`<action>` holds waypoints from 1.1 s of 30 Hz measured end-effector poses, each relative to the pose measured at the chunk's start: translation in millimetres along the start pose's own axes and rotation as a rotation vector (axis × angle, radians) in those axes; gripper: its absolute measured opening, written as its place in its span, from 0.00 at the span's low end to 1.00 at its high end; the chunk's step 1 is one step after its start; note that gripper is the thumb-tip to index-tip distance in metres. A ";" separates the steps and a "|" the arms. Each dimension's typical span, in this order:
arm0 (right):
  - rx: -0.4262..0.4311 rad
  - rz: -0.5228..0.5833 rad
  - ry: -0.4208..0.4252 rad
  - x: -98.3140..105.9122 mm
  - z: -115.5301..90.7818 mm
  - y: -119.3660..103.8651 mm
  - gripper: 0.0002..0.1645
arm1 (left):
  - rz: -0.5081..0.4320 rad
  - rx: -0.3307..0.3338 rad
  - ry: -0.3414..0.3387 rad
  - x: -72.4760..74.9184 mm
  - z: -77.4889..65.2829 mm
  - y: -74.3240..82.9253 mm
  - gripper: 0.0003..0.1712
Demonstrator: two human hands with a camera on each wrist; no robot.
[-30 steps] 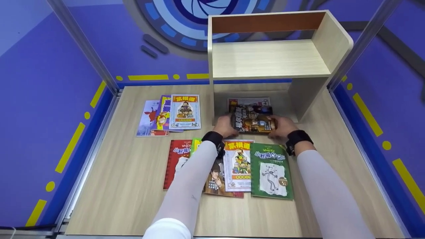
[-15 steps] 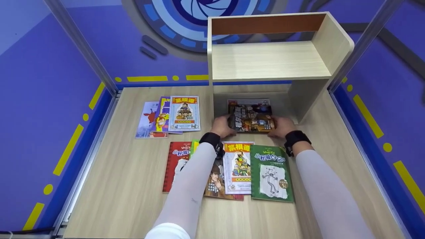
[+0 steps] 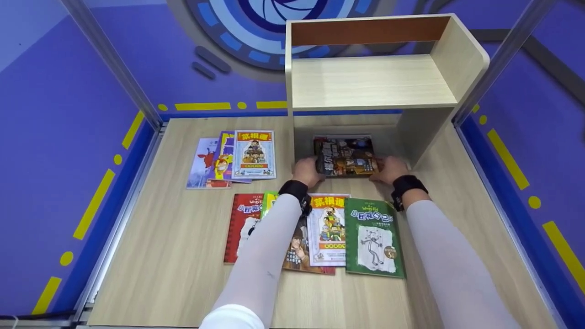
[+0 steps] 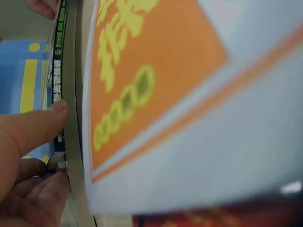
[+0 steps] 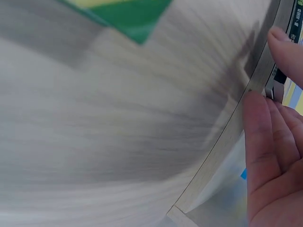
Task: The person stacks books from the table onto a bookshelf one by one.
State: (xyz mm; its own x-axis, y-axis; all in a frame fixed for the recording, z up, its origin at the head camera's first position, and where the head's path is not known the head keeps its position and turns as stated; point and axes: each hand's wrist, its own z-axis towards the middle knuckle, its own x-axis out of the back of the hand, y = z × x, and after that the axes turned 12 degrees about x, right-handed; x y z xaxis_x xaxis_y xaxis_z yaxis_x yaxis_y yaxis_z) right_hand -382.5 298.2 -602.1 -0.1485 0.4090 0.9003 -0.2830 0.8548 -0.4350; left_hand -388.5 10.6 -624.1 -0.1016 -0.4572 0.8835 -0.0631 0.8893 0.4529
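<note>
A dark-covered comic-style book (image 3: 348,157) lies on the bottom board of the wooden bookshelf (image 3: 372,82), spine toward me. My left hand (image 3: 307,172) holds its left end and my right hand (image 3: 392,170) its right end. In the left wrist view the left thumb touches the black spine (image 4: 57,75), with the other fingers (image 4: 47,194) bent at the corner. The right wrist view shows my right hand (image 5: 277,142) with its thumb at the spine and its fingers by the book's corner. Another book underneath is almost wholly hidden.
In front of the shelf lie a green book (image 3: 374,237), a white-bordered book (image 3: 328,230), a brown one (image 3: 297,251) and a red one (image 3: 242,224), partly under my left forearm. Left of the shelf, three books overlap: white (image 3: 254,155), purple (image 3: 223,157) and pale blue (image 3: 201,164).
The dark book has been lowered and slid deeper into the bottom compartment, covering the book beneath it. Both hands have gone slightly forward with it.
</note>
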 end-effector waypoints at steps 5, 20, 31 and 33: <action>-0.012 -0.030 0.026 -0.3 2.4 -1.4 0.42 | 0.059 0.012 0.059 -2.4 4.5 3.5 0.21; -0.088 -0.184 0.104 -10.8 14.3 -4.1 0.23 | 0.075 0.121 0.151 2.0 4.3 13.1 0.20; -0.081 -0.191 0.145 -14.5 14.1 -4.9 0.25 | 0.152 0.078 0.245 -3.3 3.1 19.9 0.09; -0.085 -0.196 0.147 -14.3 14.3 -1.8 0.28 | 0.165 0.058 0.253 -2.6 2.2 20.2 0.08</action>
State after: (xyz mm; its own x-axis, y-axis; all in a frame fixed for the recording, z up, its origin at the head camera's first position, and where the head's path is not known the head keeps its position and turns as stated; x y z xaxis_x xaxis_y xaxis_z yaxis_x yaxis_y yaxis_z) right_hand -393.4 286.2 -614.3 0.0425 0.2696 0.9620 -0.2111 0.9436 -0.2551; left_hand -391.7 29.7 -617.5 0.1349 -0.2836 0.9494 -0.1237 0.9459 0.3001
